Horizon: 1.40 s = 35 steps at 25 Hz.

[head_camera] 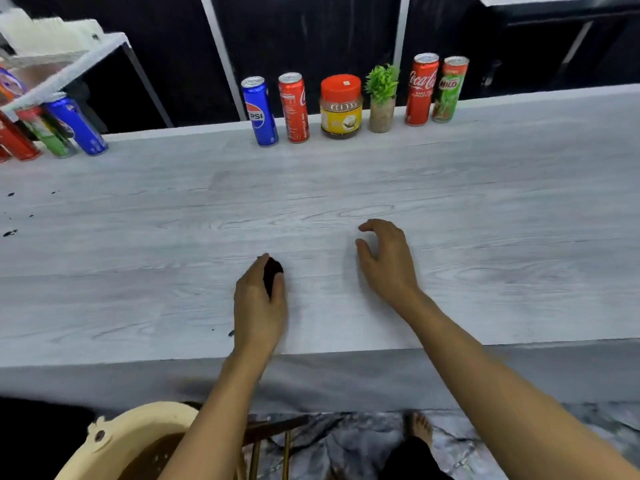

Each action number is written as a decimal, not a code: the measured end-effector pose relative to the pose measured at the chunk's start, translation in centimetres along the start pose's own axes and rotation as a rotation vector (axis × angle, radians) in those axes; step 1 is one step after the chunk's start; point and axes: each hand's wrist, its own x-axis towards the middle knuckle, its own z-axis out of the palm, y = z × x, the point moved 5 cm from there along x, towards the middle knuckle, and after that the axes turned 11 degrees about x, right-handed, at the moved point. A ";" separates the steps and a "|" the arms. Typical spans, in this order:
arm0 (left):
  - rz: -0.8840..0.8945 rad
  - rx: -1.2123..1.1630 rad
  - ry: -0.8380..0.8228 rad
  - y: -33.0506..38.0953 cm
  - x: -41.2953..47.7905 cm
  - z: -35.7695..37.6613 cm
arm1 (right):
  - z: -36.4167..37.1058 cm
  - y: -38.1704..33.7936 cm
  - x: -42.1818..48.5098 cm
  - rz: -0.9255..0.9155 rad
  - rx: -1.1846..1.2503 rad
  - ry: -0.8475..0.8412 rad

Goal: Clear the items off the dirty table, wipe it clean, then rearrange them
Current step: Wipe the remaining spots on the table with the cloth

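Head view: left hand (259, 303) grips a dark cloth (272, 273), long axis pointing up-frame, on the desk (485, 209); right hand (384, 261) open, empty.

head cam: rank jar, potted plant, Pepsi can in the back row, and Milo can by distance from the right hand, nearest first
From the right hand:
1. jar, back row, just left of the hand's line.
2. potted plant, right beside the jar; too close to the jar to rank firmly.
3. Pepsi can, left end of the row.
4. Milo can, right end; close to the Pepsi can's range, so this order is tentative.
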 end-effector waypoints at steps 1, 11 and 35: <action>-0.046 -0.125 -0.051 2.1 1.4 1.5 | -2.5 1.4 1.3 0.021 -0.011 0.050; 0.146 -0.339 -0.264 26.9 16.3 24.6 | -26.6 16.6 14.9 0.187 -0.334 0.249; 0.607 0.381 -0.374 42.2 28.1 46.1 | -37.1 26.5 18.6 0.285 -0.590 0.178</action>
